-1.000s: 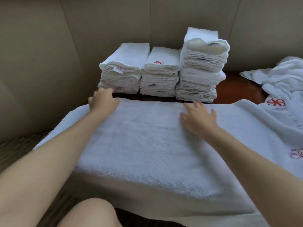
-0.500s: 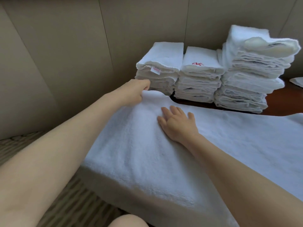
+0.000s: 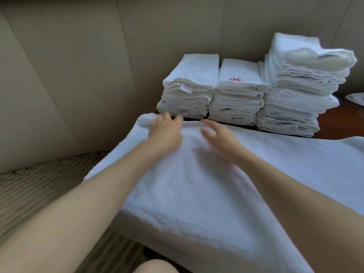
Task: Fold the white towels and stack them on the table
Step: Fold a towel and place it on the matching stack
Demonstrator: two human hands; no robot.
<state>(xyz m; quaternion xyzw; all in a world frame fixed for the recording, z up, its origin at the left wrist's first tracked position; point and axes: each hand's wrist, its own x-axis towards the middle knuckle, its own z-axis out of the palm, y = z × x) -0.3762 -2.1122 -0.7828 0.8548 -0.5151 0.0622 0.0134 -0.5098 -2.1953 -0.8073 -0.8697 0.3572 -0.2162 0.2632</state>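
Head view shows the left hand (image 3: 165,129) gripping the spread towel (image 3: 197,184) at its far corner, the right hand (image 3: 218,135) relaxed and unclenched just above it.

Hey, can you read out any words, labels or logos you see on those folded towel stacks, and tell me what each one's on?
Red embroidered emblem, top towel of the middle stack: a logo, no letters readable.
White tag, left stack: red print, too small to read.
Lower tag, same stack: too blurred to read.

Soft, even daylight falls from the right; faint shadows under both hands, whose fingers (image 3: 206,123) blur with motion. Wide-angle distortion bends the wall panels (image 3: 78,66).
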